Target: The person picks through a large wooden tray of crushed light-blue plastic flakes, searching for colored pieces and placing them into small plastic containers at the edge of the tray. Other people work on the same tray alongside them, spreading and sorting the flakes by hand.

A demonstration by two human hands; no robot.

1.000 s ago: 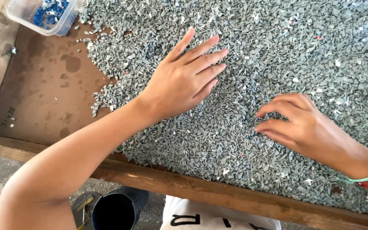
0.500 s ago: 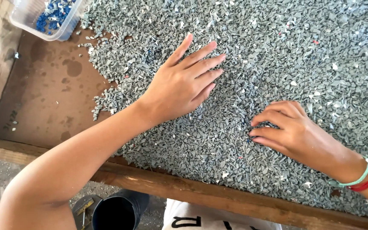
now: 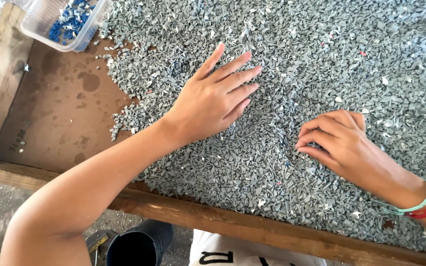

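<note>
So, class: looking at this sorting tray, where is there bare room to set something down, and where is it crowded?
One bare patch: the brown tray floor, bordered by the wooden rim, the clear tub of blue bits and the edge of the grey chips. Everywhere else is crowded: chips cover the board under the flat left hand and the curled right hand.

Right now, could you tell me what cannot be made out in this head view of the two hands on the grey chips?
- Right hand: curled fingertips hide whether they pinch a chip.
- Left hand: flat palm covers the grey chips beneath.
- Clear tub: cut off by the top edge; its blue bits are too small to identify.
- Black container: cut off by the bottom edge.
</note>
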